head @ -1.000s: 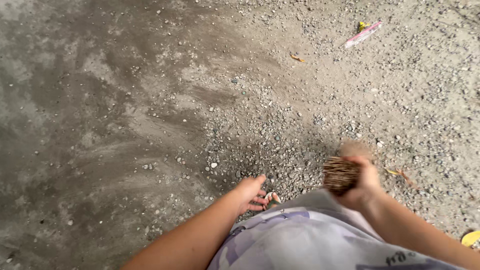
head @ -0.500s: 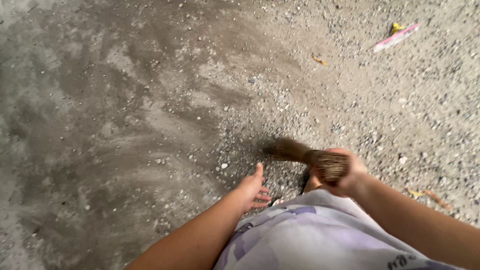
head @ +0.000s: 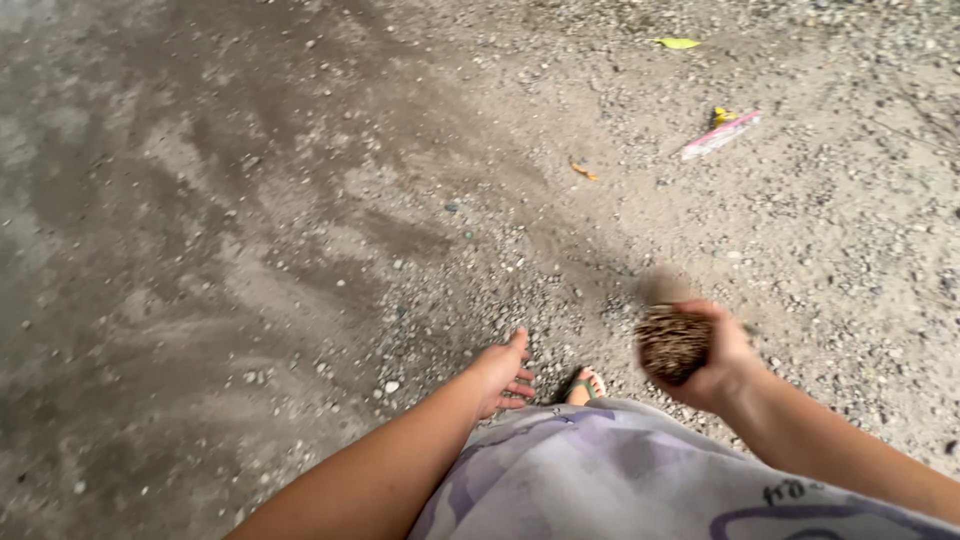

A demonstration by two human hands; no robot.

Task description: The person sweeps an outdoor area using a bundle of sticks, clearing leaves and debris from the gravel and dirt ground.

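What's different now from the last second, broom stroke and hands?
The broom of bundled sticks, held in the right hand, swung its bristles out to the left across the gravel half a second ago and has come back, so its butt end faces the camera again. The left hand stays open and empty beside the hip. A sandalled foot remains between the hands. The pink wrapper still lies far right.

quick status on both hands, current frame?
Left hand: open, fingers spread, holding nothing, over the gravelly ground.
Right hand: closed around the butt end of a stick broom.
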